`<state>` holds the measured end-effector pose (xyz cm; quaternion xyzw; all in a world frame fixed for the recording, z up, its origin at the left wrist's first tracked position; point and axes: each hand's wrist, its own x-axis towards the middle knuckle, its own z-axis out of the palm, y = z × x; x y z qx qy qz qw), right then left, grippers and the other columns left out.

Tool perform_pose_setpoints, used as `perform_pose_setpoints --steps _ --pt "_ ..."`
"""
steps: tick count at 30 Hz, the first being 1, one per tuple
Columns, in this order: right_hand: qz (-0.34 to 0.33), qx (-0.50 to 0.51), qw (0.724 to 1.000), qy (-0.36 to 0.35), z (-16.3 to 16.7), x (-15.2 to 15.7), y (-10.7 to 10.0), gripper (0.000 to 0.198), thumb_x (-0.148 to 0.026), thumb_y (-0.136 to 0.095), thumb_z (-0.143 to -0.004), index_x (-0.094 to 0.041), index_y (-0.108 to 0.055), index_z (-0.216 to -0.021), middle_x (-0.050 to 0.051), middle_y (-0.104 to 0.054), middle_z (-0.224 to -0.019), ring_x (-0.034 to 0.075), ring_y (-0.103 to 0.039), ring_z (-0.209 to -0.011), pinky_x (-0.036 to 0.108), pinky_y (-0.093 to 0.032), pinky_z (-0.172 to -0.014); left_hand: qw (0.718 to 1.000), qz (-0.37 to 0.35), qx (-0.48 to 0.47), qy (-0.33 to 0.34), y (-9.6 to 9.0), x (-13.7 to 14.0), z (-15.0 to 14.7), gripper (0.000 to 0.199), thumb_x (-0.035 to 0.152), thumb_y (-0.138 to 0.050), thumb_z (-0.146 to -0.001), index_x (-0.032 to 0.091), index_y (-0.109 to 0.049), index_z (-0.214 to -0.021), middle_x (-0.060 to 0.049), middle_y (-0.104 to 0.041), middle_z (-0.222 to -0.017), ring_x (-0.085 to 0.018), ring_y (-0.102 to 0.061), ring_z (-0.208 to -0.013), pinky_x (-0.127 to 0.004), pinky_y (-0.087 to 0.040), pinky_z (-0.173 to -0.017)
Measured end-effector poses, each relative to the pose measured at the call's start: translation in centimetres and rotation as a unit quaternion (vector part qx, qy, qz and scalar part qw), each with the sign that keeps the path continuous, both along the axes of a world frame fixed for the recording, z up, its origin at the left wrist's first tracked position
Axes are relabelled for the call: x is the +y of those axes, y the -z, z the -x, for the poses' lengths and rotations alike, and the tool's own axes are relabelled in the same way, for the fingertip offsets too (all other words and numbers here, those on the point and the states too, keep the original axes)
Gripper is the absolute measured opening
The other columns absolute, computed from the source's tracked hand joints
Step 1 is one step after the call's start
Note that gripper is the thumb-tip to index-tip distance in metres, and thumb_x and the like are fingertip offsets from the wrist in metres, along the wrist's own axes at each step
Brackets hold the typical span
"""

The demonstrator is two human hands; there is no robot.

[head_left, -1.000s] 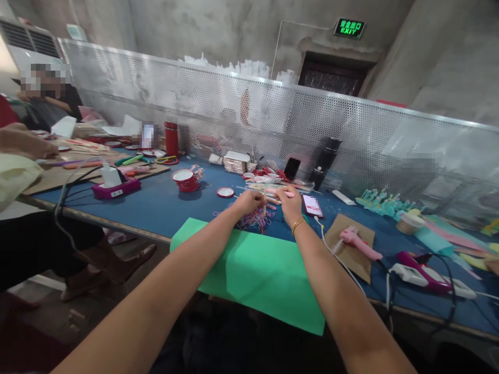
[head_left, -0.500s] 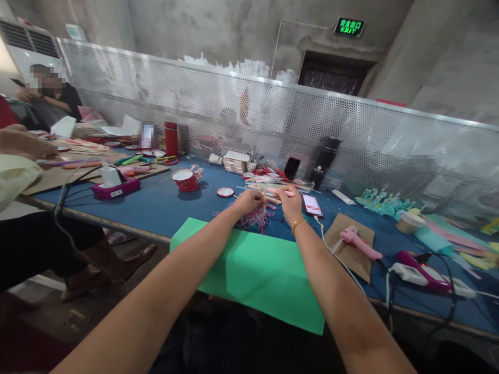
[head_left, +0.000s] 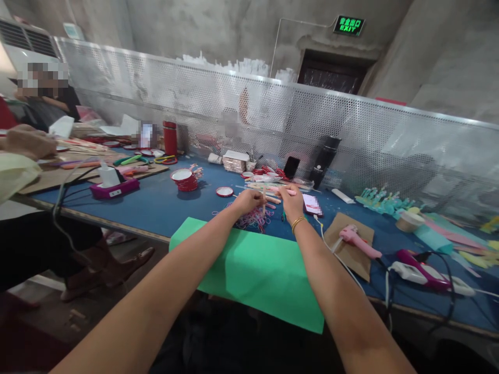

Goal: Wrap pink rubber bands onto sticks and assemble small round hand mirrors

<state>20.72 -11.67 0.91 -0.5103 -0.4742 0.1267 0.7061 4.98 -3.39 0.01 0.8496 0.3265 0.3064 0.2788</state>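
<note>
My left hand is closed in a pinch on a narrow pale strip, which stands upright at its fingertips. My right hand grips a slim pink pen-like tool, its tip pointing left toward the strip. The exact kind of tool is too small to tell. Under and beside my left hand lies a tangle of pink, purple and blue cords. A green sheet hangs over the table's front edge beneath my forearms.
Right of my hands are a lit phone and a pink glue gun on cardboard. To the left stand a red tin, a round lid and a purple power strip. A co-worker's sleeve shows far left.
Both hands stay in nearly the same place, with the strip and the pink tool still held. The right fingers and tool have shifted very slightly; the view has drifted a little.
</note>
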Motion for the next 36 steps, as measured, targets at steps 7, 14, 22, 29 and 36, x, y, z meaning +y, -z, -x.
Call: perform_pose_setpoints --steps 7,14,22,29,36 --pt "0.001 0.000 0.999 -0.038 0.38 -0.12 -0.05 0.023 -0.044 -0.063 -0.073 -0.022 -0.057 -0.069 -0.002 -0.066 -0.065 0.017 -0.061 -0.066 0.029 -0.050 -0.067 1.000 -0.004 -0.008 0.007 0.13 0.14 0.01 0.033 0.046 -0.061 -0.073 0.015 -0.064 -0.062 0.001 -0.055 -0.057 -0.011 -0.043 -0.054 -0.024 -0.028 -0.052" --pt "-0.007 0.039 0.999 -0.013 0.29 -0.61 -0.72 0.022 -0.043 -0.062 -0.073 -0.022 -0.058 -0.072 -0.001 -0.067 -0.067 0.017 -0.063 -0.068 0.030 -0.051 -0.068 1.000 0.005 -0.007 0.005 0.07 0.09 -0.04 0.034 0.046 -0.062 -0.072 0.015 -0.062 -0.059 0.001 -0.055 -0.056 -0.011 -0.042 -0.054 -0.024 -0.028 -0.052" --pt "-0.003 0.025 0.999 -0.044 0.82 -0.63 -0.54 0.018 -0.039 -0.061 -0.072 -0.021 -0.059 -0.072 -0.002 -0.066 -0.065 0.015 -0.061 -0.063 0.028 -0.051 -0.065 0.999 0.004 -0.035 0.014 0.21 0.07 -0.01 0.033 0.047 -0.063 -0.071 0.015 -0.065 -0.062 0.002 -0.054 -0.054 -0.011 -0.044 -0.055 -0.024 -0.030 -0.053" --pt "0.004 0.019 1.000 -0.017 0.31 -0.26 -0.39 0.020 -0.042 -0.062 -0.073 -0.022 -0.060 -0.072 -0.001 -0.067 -0.067 0.017 -0.061 -0.065 0.029 -0.051 -0.066 1.000 0.000 -0.015 0.011 0.12 0.15 0.01 0.034 0.048 -0.062 -0.072 0.015 -0.066 -0.064 0.001 -0.058 -0.059 -0.011 -0.045 -0.056 -0.024 -0.030 -0.053" --pt "-0.008 0.014 0.999 -0.030 0.46 -0.18 -0.22 0.021 -0.042 -0.061 -0.074 -0.022 -0.060 -0.073 -0.001 -0.067 -0.068 0.017 -0.062 -0.066 0.030 -0.050 -0.069 1.000 -0.005 -0.009 0.012 0.15 0.18 0.01 0.033 0.046 -0.061 -0.073 0.015 -0.064 -0.062 0.001 -0.056 -0.059 -0.011 -0.043 -0.055 -0.024 -0.029 -0.053"
